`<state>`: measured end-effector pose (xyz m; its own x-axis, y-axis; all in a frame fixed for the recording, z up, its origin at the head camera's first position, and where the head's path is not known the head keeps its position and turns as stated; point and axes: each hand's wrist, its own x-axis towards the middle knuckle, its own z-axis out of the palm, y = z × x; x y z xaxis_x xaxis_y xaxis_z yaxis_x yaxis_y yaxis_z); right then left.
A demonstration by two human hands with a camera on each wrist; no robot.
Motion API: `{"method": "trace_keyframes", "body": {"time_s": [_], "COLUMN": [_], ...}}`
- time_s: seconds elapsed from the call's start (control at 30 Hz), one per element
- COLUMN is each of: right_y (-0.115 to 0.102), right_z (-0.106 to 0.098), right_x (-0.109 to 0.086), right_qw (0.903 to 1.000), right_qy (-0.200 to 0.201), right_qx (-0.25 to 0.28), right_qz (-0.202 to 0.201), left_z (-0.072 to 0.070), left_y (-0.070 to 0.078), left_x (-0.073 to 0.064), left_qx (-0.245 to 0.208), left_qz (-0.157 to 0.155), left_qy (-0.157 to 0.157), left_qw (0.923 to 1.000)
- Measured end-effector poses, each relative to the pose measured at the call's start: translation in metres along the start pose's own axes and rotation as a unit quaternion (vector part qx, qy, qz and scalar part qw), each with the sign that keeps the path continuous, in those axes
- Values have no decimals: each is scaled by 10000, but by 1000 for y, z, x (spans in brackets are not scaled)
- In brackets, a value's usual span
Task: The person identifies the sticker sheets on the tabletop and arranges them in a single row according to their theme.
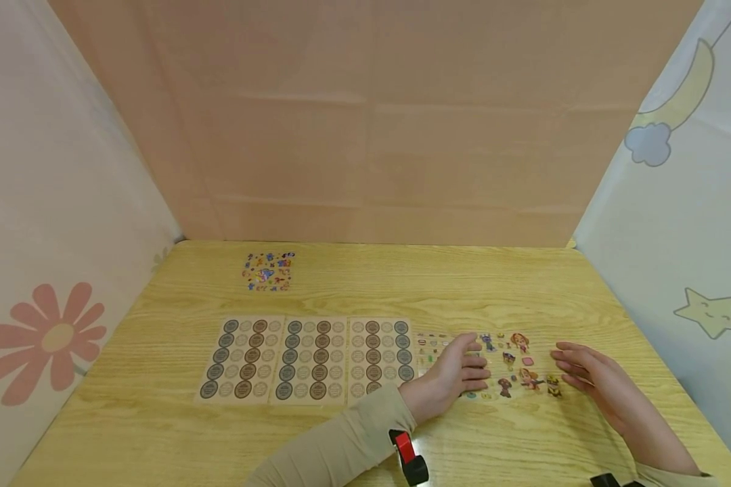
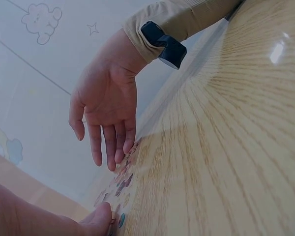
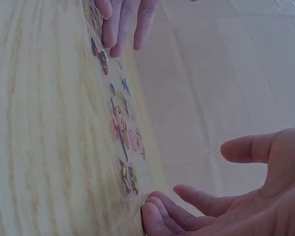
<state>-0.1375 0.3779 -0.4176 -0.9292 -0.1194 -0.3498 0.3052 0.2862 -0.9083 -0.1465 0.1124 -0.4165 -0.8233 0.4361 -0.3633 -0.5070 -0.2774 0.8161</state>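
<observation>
A clear sheet of cartoon puppy stickers [image 1: 518, 365] lies flat on the table at the right of the head view. My left hand [image 1: 447, 379] is over its left part, fingers extended and hiding some of the stickers. Just beyond the sheet's right end is my right hand [image 1: 603, 385], its fingers loosely bent with nothing held. The left wrist view shows the right hand [image 2: 108, 103] pointing down beside the stickers, and the left thumb [image 2: 96, 221] low by them. In the right wrist view, right fingertips [image 3: 157, 216] are close to the sheet's near end; whether they touch cannot be told.
Three sheets of round brown and grey seal stickers [image 1: 311, 325] lie side by side left of my left hand. A small colourful sticker sheet [image 1: 268, 272] is at the back left. A pink backdrop [image 1: 371, 135] and pale side walls [image 1: 664, 223] enclose the wooden table [image 1: 402, 277].
</observation>
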Motion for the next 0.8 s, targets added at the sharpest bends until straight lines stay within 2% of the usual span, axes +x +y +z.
{"method": "trace_keyframes", "body": {"time_s": [0.13,0.23,0.3,0.37,0.47,0.53,0.57,0.63,0.8], "right_y": [-1,1,1,-1,-8,-15,-19,-28,-56], "right_z": [0,-5,-10,-16,-19,-17,-15,-9,13], "right_x": [0,0,1,2,6,9,10,12,21], "right_qw": [10000,9990,9944,9815,9545,9417,9388,9410,9544], "right_qy": [3,-94,-386,-886,-1719,-2057,-2146,-2167,-2074], "right_qx": [1,421,923,1571,2249,2453,2478,2384,1841], "right_qz": [-14,-145,-355,-635,-942,-1034,-1054,-1033,-1106], "left_z": [1,1,1,0,-2,-3,-4,-6,-20], "left_y": [1,2,4,6,12,16,18,22,33], "left_x": [0,-1,-1,-3,-4,-5,-6,-7,-12], "left_qx": [-34,-50,-31,7,22,-52,-78,-104,8], "left_qz": [-11,-20,-19,2,58,86,105,120,184], "left_qy": [93,129,126,107,59,27,1,-50,-129], "left_qw": [10000,9999,9999,9999,10000,9999,9999,9999,9997]}}
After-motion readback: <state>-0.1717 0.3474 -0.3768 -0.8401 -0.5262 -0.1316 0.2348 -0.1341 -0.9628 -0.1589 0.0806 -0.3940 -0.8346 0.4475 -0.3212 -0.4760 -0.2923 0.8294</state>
